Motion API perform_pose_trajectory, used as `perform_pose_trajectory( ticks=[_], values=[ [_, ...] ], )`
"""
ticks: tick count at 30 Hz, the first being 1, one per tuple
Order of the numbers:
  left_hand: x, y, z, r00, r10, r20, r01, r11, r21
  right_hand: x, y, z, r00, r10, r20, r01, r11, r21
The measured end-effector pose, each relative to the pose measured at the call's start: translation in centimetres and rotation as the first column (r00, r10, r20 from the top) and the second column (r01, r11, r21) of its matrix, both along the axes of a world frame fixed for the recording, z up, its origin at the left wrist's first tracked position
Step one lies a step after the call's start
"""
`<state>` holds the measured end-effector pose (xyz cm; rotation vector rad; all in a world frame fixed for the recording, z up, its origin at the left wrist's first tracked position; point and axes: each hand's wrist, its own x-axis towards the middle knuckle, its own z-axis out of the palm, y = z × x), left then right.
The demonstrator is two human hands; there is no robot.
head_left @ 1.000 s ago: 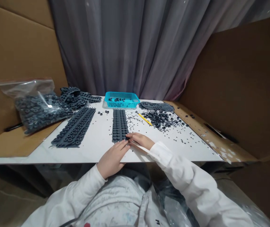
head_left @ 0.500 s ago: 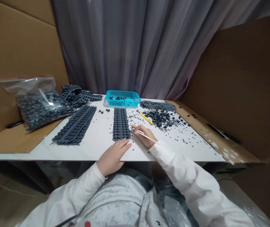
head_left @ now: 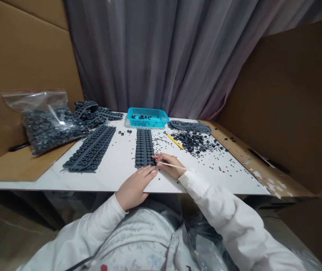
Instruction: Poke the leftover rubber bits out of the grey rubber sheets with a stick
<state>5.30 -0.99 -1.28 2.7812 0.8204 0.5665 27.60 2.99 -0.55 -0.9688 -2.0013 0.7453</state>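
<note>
Dark grey moulded rubber strip (head_left: 144,148), studded with rows of round buttons, is lying lengthwise in the middle of the white tabletop (head_left: 65,177), and you are working at its near end. Far left, a clear zip-top plastic bag (head_left: 50,128) is sitting packed with dark rubber pieces, and a tangled pile of similar rubber strips (head_left: 90,114) is lying beside it. A long, angled rubber strip (head_left: 89,148) is resting nearer you. Your left hand (head_left: 135,187) is lying flat on the table, its fingers extended and open, gripping nothing, with the fingertips (head_left: 154,173) just short of or barely touching the strip's near end; you cannot quite tell which from this view. Keep that hand relaxed but steady, ready to pin the rubber. Your right hand (head_left: 169,165) is pinching a thin white pick (head_left: 175,166), with its tip at the strip's near right corner. You are doing best by keeping the tip low and your strokes small, so the studs aren't dragged. Beyond, a turquoise plastic mesh basket (head_left: 147,117) is holding a few dark pieces, while a yellow pencil (head_left: 175,141) is lying beside a scattered heap of small rubber bits (head_left: 190,141).
</note>
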Motion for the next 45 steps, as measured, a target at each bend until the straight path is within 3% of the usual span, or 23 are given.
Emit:
perform_pose_trajectory(
  ticks=[5, 11, 20, 24, 26, 28, 31, 34, 40, 45],
  values=[
    [0.0, -0.1, 0.1, 1.000, -0.005, 0.011, 0.005, 1.000, 0.000, 0.1, 0.1, -0.3, 0.998, -0.012, -0.059, 0.011, 1.000, -0.019],
    [0.0, -0.1, 0.1, 1.000, 0.005, 0.006, -0.005, 1.000, -0.030, 0.2, 0.0, 0.0, 1.000, -0.008, 0.017, 0.008, 1.000, 0.006],
    [0.0, 0.0, 0.2, 1.000, -0.006, 0.005, 0.007, 0.999, -0.049, 0.0, 0.9, 0.9, 0.958, -0.030, 0.286, -0.030, 0.979, 0.204],
    [0.0, 0.0, 0.2, 1.000, -0.004, 0.016, 0.005, 0.999, -0.045, 0.4, 2.1, 1.7, 0.944, -0.164, 0.285, 0.087, 0.961, 0.261],
    [0.1, 0.0, 0.3, 1.000, -0.004, 0.018, 0.004, 0.999, -0.045, 0.7, 2.5, 1.7, 0.955, -0.227, 0.190, 0.184, 0.958, 0.220],
    [0.1, 0.0, 0.4, 1.000, -0.002, 0.012, 0.003, 0.999, -0.046, 0.8, 2.6, 1.4, 0.978, -0.200, 0.061, 0.193, 0.976, 0.101],
    [0.1, -0.1, 0.4, 1.000, -0.004, 0.006, 0.004, 0.999, -0.043, 0.6, 2.3, 0.5, 0.992, -0.068, -0.104, 0.059, 0.995, -0.083],
    [0.0, -0.1, 0.4, 1.000, -0.005, 0.014, 0.006, 0.999, -0.042, 0.3, 2.0, 0.3, 0.987, -0.022, -0.160, -0.006, 0.984, -0.176],
    [0.0, -0.1, 0.5, 1.000, -0.004, 0.001, 0.004, 0.999, -0.039, 0.2, 2.0, 0.4, 0.992, -0.006, -0.126, -0.014, 0.988, -0.155],
    [0.0, -0.1, 0.6, 1.000, -0.003, -0.002, 0.003, 0.999, -0.054, 0.5, 2.1, 0.2, 0.999, 0.009, -0.031, -0.011, 0.999, -0.044]
  ],
)
